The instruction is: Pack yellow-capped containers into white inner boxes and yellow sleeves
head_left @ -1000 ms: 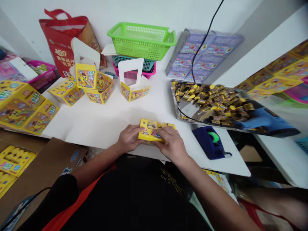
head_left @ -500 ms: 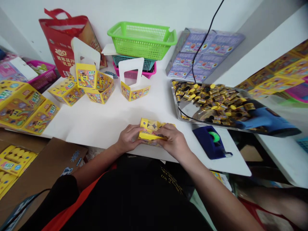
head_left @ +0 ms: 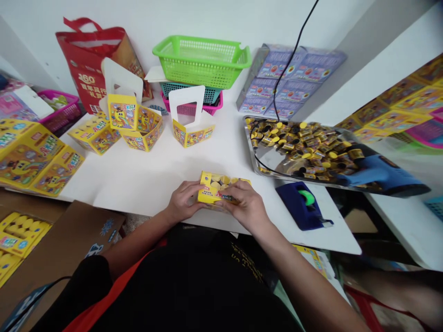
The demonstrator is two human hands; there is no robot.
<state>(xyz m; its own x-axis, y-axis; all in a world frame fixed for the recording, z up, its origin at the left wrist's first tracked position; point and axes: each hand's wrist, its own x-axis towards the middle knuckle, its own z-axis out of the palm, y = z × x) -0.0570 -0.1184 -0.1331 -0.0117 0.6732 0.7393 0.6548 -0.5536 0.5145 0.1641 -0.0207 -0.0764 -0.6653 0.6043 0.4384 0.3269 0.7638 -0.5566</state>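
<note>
A small yellow box (head_left: 215,186) filled with round yellow-capped pieces sits at the near edge of the white table (head_left: 148,175). My left hand (head_left: 182,201) is closed on its left end. My right hand (head_left: 244,206) is closed over its front and right side, fingers pressing the printed front flap. Both hands touch the box.
A metal tray (head_left: 258,159) of several small yellow and black pieces lies to the right, with a blue heat gun (head_left: 379,174) on it. A blue tape dispenser (head_left: 302,204) stands beside my right hand. Open yellow boxes (head_left: 143,127), stacked baskets (head_left: 202,62) and a red bag (head_left: 92,60) stand behind.
The front flap of the yellow box has tipped up slightly under my right fingers. My hands stay on the box; the view has shifted a little.
</note>
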